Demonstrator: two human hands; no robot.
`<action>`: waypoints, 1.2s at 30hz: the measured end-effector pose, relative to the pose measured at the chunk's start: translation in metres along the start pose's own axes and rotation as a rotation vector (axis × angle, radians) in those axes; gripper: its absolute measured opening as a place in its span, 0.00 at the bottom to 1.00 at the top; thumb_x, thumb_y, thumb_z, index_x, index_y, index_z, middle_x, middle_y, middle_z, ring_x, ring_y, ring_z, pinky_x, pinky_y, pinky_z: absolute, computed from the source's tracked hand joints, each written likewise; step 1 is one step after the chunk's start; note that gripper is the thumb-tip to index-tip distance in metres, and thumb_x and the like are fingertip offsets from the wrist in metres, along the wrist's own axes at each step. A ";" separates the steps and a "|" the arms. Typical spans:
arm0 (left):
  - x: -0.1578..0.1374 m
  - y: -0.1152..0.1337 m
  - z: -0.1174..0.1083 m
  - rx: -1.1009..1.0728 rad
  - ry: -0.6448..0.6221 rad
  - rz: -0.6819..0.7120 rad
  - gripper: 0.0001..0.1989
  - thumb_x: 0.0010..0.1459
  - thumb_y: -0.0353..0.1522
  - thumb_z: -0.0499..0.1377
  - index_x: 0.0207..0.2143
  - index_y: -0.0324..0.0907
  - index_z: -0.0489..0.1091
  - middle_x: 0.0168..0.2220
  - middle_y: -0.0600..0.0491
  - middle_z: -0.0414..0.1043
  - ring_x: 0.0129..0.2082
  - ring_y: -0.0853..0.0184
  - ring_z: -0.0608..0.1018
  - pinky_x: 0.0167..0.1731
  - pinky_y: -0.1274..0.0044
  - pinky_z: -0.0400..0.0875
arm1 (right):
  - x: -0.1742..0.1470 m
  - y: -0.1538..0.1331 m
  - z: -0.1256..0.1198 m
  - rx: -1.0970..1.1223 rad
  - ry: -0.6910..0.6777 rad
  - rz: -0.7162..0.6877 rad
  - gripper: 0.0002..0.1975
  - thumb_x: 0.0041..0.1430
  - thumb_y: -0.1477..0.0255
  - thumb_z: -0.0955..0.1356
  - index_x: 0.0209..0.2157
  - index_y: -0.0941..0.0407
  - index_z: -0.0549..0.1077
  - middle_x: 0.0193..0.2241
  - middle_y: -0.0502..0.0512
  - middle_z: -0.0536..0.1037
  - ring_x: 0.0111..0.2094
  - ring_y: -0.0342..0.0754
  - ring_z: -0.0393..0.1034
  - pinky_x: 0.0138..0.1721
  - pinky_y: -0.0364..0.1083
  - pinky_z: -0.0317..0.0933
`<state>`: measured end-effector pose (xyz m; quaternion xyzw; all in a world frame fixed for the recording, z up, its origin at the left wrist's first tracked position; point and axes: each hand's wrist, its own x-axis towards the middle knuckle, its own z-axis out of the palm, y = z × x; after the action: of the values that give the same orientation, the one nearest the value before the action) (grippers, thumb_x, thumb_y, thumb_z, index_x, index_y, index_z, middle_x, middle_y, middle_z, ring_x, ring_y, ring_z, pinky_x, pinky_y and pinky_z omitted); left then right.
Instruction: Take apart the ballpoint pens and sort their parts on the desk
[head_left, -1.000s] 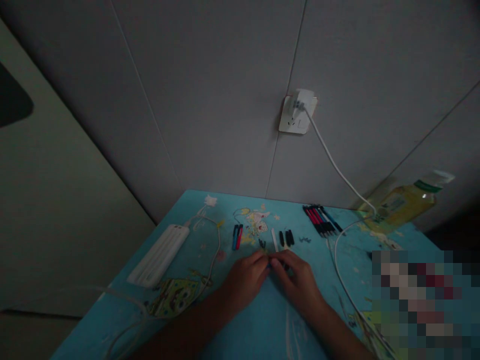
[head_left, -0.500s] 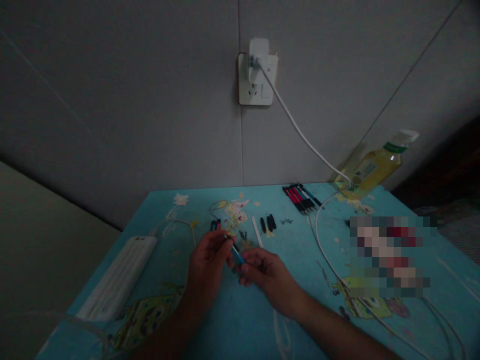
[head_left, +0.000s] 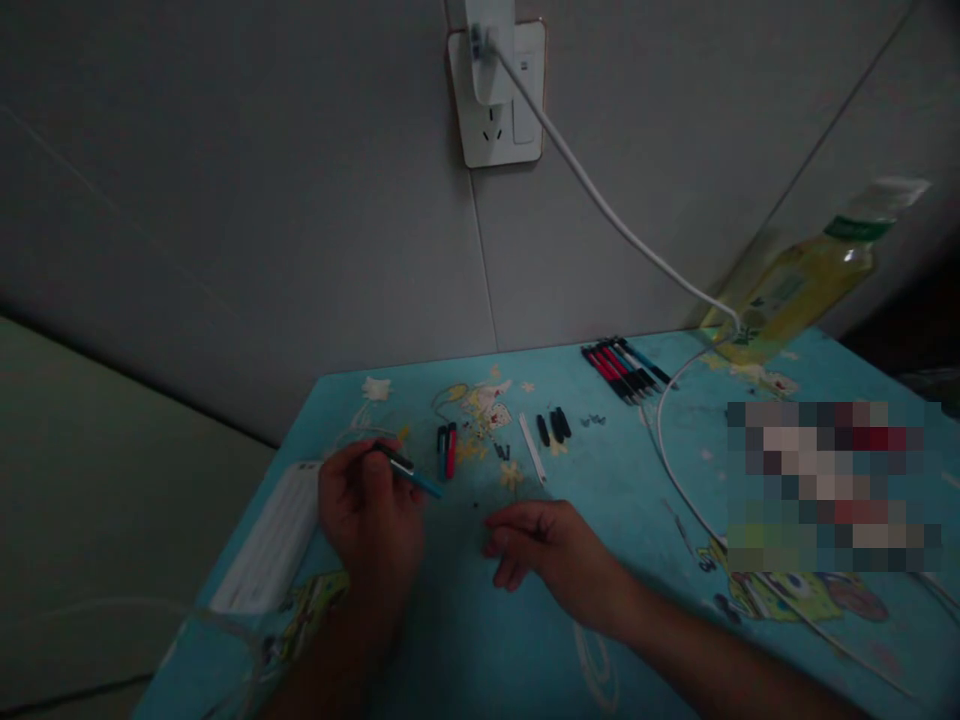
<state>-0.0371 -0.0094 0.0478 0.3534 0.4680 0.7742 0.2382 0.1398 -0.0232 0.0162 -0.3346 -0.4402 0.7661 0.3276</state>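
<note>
My left hand (head_left: 375,510) grips a blue pen barrel (head_left: 420,480) between thumb and fingers. A black clip-like piece (head_left: 394,457) runs along its upper end, and its blue end points right, above the table. My right hand (head_left: 551,550) hovers to the right, apart from the barrel. Its fingers are loosely curled, thumb and index tips slightly apart, with nothing visible between them. A tiny black speck (head_left: 475,505) lies just beyond those fingertips. Behind the hands lie blue and red pen barrels (head_left: 451,452), small dark pieces (head_left: 502,452), white refill-like sticks (head_left: 533,450) and black grip sleeves (head_left: 556,425).
Several pens (head_left: 619,370) lie in a row at the back, near small metal-looking pieces (head_left: 593,420). A white power strip (head_left: 274,545) sits left. A bottle of yellow liquid (head_left: 806,285) leans right. A white cable (head_left: 615,230) runs from the wall socket (head_left: 495,135) across the table (head_left: 480,640).
My hands have separated. The left moved left with the pen barrel, and the right let go of it. The view has shifted, uncovering the blue and red barrels behind the hands.
</note>
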 end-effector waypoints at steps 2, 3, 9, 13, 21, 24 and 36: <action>0.008 0.002 0.001 -0.048 0.056 -0.003 0.09 0.59 0.35 0.62 0.41 0.45 0.66 0.34 0.57 0.71 0.22 0.76 0.72 0.18 0.85 0.67 | -0.001 -0.002 0.000 -0.010 0.003 0.014 0.15 0.56 0.63 0.71 0.41 0.59 0.76 0.31 0.54 0.79 0.24 0.42 0.74 0.25 0.41 0.66; 0.011 0.002 0.001 -0.062 0.077 -0.016 0.09 0.59 0.35 0.62 0.41 0.45 0.66 0.34 0.57 0.71 0.22 0.77 0.71 0.18 0.85 0.67 | -0.001 -0.003 0.001 -0.018 0.004 0.020 0.15 0.56 0.63 0.71 0.40 0.59 0.75 0.30 0.53 0.79 0.23 0.42 0.74 0.24 0.41 0.66; 0.015 -0.003 0.002 -0.086 0.116 -0.145 0.11 0.58 0.39 0.62 0.41 0.47 0.66 0.33 0.60 0.69 0.18 0.80 0.65 0.14 0.88 0.58 | -0.004 -0.013 0.002 -0.172 0.007 0.017 0.12 0.58 0.63 0.69 0.36 0.58 0.76 0.24 0.49 0.76 0.17 0.37 0.65 0.19 0.39 0.60; 0.011 -0.007 0.003 -0.097 0.086 -0.166 0.11 0.59 0.38 0.62 0.41 0.45 0.67 0.33 0.59 0.69 0.18 0.80 0.65 0.16 0.87 0.60 | -0.003 -0.010 0.000 -0.242 0.050 0.000 0.13 0.59 0.62 0.69 0.38 0.58 0.77 0.24 0.49 0.75 0.18 0.38 0.64 0.20 0.39 0.60; 0.007 -0.009 0.005 -0.110 0.060 -0.219 0.11 0.58 0.38 0.63 0.41 0.44 0.68 0.34 0.58 0.70 0.18 0.80 0.65 0.18 0.87 0.61 | 0.003 -0.005 -0.008 -0.255 0.147 -0.079 0.16 0.59 0.62 0.69 0.44 0.57 0.77 0.32 0.54 0.78 0.25 0.41 0.69 0.27 0.43 0.65; 0.009 -0.009 0.004 -0.092 0.071 -0.217 0.12 0.58 0.39 0.62 0.40 0.44 0.68 0.34 0.57 0.71 0.18 0.80 0.67 0.17 0.87 0.61 | 0.003 -0.011 -0.008 -0.223 0.138 -0.085 0.17 0.57 0.61 0.71 0.44 0.57 0.78 0.33 0.55 0.80 0.30 0.45 0.73 0.35 0.47 0.69; 0.012 -0.008 -0.003 -0.103 0.101 -0.182 0.09 0.60 0.38 0.60 0.40 0.45 0.66 0.32 0.58 0.69 0.19 0.79 0.68 0.19 0.85 0.64 | 0.005 -0.010 -0.017 -0.302 0.124 -0.093 0.12 0.61 0.61 0.68 0.38 0.56 0.72 0.33 0.54 0.80 0.30 0.46 0.76 0.31 0.45 0.67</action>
<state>-0.0467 0.0007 0.0429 0.2570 0.4692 0.7893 0.3014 0.1531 -0.0073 0.0175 -0.4058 -0.5444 0.6533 0.3349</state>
